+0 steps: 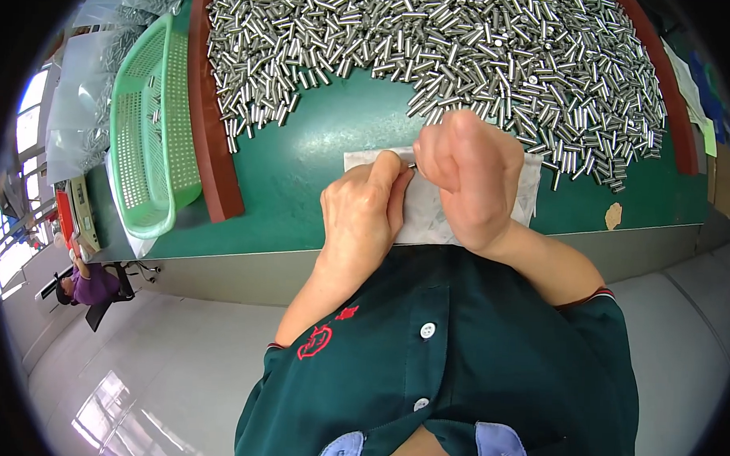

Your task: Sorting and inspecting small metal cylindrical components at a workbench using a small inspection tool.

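Over a pale, stained cloth (426,218) at the table's near edge, my two hands are close together. My left hand (358,208) is closed, its thumb and fingers pinched, and the end of a small metal pin (411,166) pokes out beside the fingertips. Just right of it, my right hand (479,180) is raised a little and curled closed; what lies inside its fingers is hidden. A wide heap of short shiny metal pins (436,45) covers the far part of the green table (337,118).
Red-brown rails (215,142) border the heap on the left and right. Outside the left one stands a green plastic basket (171,133) with a few pins inside. Clear plastic bags of pins (88,98) sit farther left. Another person (94,285) is seated in the distance.
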`<state>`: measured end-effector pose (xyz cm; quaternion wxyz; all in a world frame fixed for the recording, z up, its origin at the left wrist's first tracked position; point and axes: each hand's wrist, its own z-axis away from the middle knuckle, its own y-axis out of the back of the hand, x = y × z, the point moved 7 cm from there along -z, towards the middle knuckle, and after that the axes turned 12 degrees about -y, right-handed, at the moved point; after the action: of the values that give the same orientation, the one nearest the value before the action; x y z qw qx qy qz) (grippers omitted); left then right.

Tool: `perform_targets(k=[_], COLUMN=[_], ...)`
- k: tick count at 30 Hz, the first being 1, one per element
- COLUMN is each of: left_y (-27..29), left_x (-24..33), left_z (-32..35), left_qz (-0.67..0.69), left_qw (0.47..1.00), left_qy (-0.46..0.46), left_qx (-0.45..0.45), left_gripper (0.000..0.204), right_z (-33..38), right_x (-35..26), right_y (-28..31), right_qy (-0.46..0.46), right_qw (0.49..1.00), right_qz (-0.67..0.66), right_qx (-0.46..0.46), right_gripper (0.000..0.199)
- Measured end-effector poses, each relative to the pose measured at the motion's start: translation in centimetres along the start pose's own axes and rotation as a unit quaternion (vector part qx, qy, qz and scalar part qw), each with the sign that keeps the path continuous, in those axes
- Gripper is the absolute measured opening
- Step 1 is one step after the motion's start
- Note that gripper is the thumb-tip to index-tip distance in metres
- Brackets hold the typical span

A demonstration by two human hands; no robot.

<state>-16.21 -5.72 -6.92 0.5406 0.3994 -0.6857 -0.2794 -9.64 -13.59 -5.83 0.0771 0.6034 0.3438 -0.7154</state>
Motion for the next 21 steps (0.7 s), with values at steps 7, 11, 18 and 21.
perform_targets(k=[7,11,18,21], left_y=[0.4,-0.8,-0.4,-0.3], left_x=[-0.7,-2.1,-3.5,-5.2], left_z=[0.7,0.7,0.3,-0.6], left_qz=[0.143,0.698,0.723,0.705], left_qw=[0.987,0.686,0.630,0.666], left_qy=[0.070,0.200,0.267,0.214], left_qx=[0.040,0.051,0.097,0.116], left_gripper=[0.009,0.006,0.015,0.020], right_z=[-0.5,-0.6,-0.7,-0.8], right_x=[0.4,0.6,0.6,0.4], right_y=[0.4,0.6,0.5,0.7], right_qy=[-0.063,-0.053,-0.056,-0.058], right_qw=[0.993,0.986,0.991,0.991], right_qz=[-0.082,-0.156,-0.118,-0.120], right_qx=[0.051,0.017,0.016,0.020], right_gripper=[0.039,0.038,0.039,0.039])
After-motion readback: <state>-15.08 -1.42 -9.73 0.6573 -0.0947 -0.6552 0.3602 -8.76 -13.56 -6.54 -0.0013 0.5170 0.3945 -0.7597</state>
